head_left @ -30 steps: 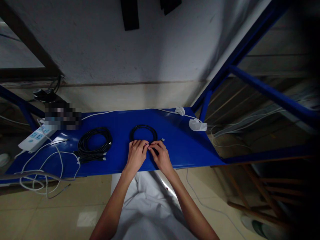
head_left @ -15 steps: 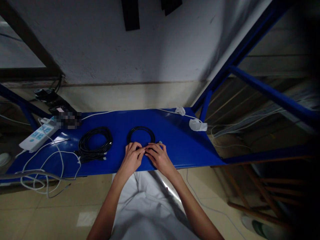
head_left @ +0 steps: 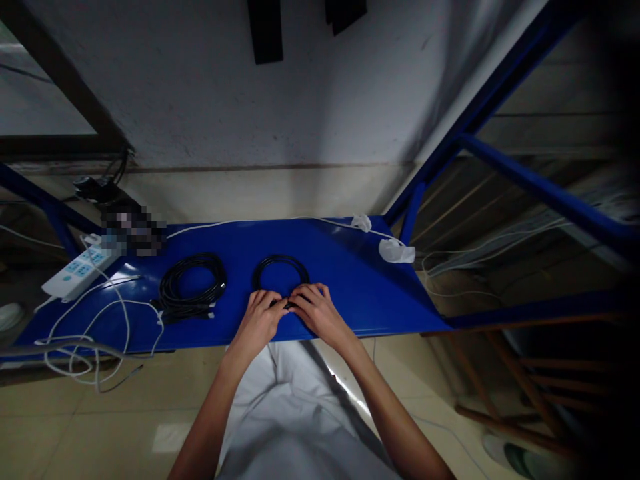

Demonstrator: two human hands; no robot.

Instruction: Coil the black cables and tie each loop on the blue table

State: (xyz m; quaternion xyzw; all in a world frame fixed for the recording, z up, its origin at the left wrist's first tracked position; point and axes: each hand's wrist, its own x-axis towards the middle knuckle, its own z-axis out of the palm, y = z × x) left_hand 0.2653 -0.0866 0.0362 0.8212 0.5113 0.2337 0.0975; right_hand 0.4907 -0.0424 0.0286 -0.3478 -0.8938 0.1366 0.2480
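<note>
A black cable (head_left: 281,258) lies in a round coil on the blue table (head_left: 345,283), close to its front edge. My left hand (head_left: 261,317) is closed on the near left part of this coil. On the near right part, my right hand (head_left: 315,308) is closed as well, its fingertips almost meeting those of the left. Both hands cover the near side of the loop. To the left rests a larger bundle of coiled black cables (head_left: 193,287) with metal plugs at its near right side.
A white power strip (head_left: 80,270) stands at the table's left end, with a tangled white cord (head_left: 125,313) hanging over the front edge. Behind it sits a dark, partly blurred object (head_left: 135,230). Crumpled white plastic (head_left: 397,251) lies at the right, beside the blue frame (head_left: 413,210).
My left hand has shifted slightly left and down, opening a small gap between the fingertips. The plug beside my right hand no longer shows. The coil stays in place.
</note>
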